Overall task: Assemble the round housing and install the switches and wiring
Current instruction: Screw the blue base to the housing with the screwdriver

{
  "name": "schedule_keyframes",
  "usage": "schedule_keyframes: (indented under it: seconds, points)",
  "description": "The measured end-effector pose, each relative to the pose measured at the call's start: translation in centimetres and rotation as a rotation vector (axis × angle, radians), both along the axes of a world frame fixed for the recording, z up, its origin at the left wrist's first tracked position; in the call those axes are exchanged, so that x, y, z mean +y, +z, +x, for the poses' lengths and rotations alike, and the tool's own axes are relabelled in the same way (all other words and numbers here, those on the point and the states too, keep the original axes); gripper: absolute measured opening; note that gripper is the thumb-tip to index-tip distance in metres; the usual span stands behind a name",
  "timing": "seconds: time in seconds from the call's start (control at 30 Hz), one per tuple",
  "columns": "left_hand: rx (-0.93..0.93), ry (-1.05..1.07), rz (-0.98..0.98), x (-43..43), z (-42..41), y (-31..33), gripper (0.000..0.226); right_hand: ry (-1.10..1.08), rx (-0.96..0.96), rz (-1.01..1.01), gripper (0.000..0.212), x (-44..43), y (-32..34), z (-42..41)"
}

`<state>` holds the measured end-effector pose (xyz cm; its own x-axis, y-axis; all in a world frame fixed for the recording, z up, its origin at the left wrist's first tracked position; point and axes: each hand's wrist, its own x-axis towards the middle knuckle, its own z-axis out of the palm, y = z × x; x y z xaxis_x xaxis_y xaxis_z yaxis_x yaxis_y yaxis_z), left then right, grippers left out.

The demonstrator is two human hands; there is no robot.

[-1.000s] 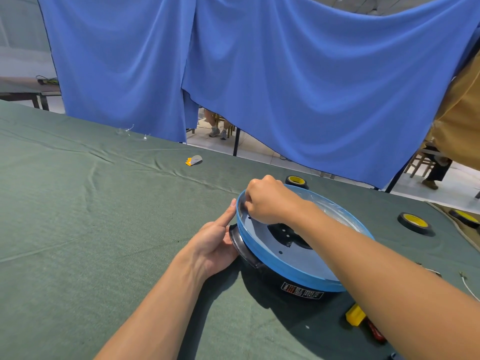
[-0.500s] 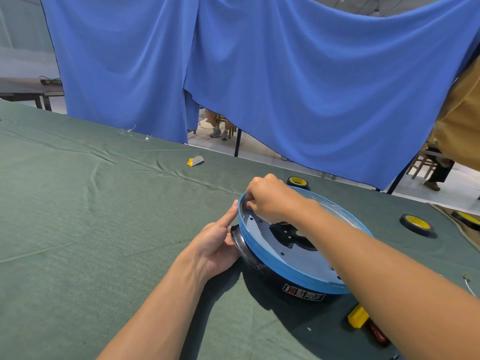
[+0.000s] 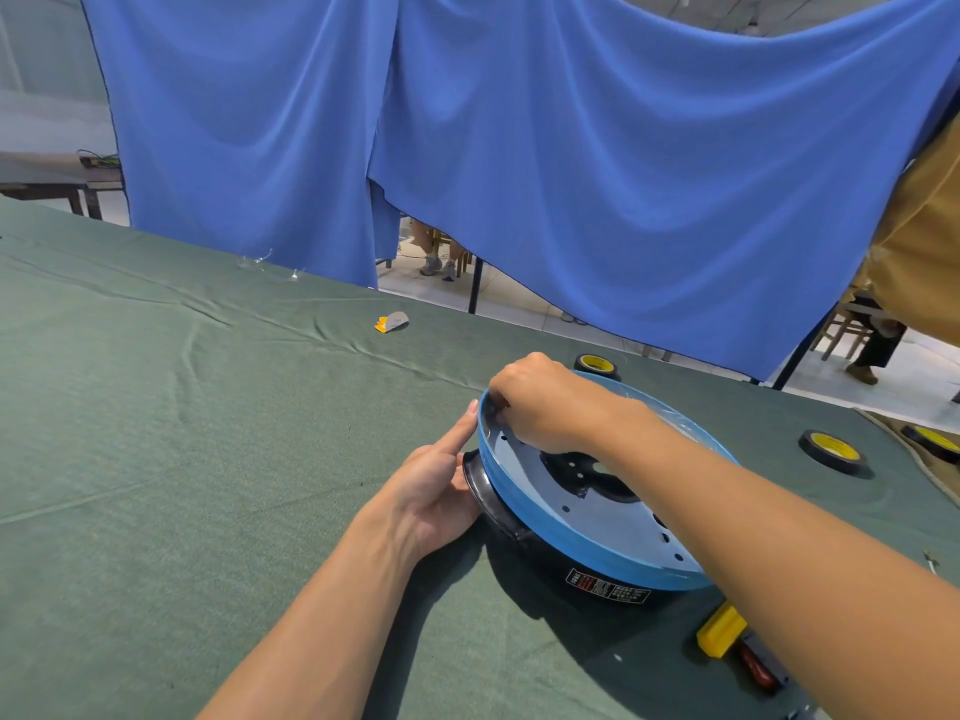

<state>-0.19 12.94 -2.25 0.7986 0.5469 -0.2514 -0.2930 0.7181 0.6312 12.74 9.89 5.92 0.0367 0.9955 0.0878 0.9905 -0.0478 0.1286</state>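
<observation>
Right hand grip curls knuckles-up just inside the left rim of the blue round housing, contents hidden; left hand, index straight, braces the outer wall directly opposite; housing rests on black base, tabletop beneath.

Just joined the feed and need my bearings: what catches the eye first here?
The blue housing sits on a black base right of centre on the green cloth. The right hand is curled at the housing's far-left rim, and the left hand rests against its left side. A big blue curtain hangs behind, and a tape roll lies to the right.
</observation>
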Motion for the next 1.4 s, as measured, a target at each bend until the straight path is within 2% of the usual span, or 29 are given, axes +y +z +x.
schedule_keyframes:
  seconds: [0.13, 0.4, 0.63, 0.8, 0.93, 1.17, 1.3, 1.4]
  points:
    - [0.010, -0.006, 0.013, -0.2, -0.1, 0.2, 0.064, 0.008, 0.039, 0.013, 0.012, -0.2, -0.2, -0.1]
    - [0.012, -0.039, 0.047, -0.4, -0.3, 0.5, 0.072, -0.013, 0.009, -0.028, 0.004, -0.2, 0.0, -0.7]
    - [0.008, -0.028, 0.049, -0.6, -0.4, 0.6, 0.074, 0.006, 0.142, 0.010, 0.015, -0.9, 0.4, 0.0]
    - [0.015, -0.019, 0.059, -0.7, -0.4, 0.7, 0.073, 0.003, 0.057, -0.006, 0.016, -0.7, -0.2, -0.2]
    - [0.029, -0.019, 0.070, -0.8, -0.5, 0.7, 0.071, -0.029, 0.093, 0.024, 0.014, -0.6, -0.2, -0.3]
    - [0.148, -0.059, 0.116, -0.3, -1.0, 1.4, 0.066, 0.012, 0.211, 0.055, 0.014, -1.6, 0.0, -0.5]
    - [0.286, -0.084, 0.190, -0.1, -1.7, 1.8, 0.084, 0.027, 0.205, 0.055, 0.018, -2.7, 0.1, -1.2]
    - [0.367, -0.098, 0.216, -0.7, -2.3, 2.1, 0.085, 0.022, 0.188, 0.020, 0.021, -3.5, 0.3, -1.9]
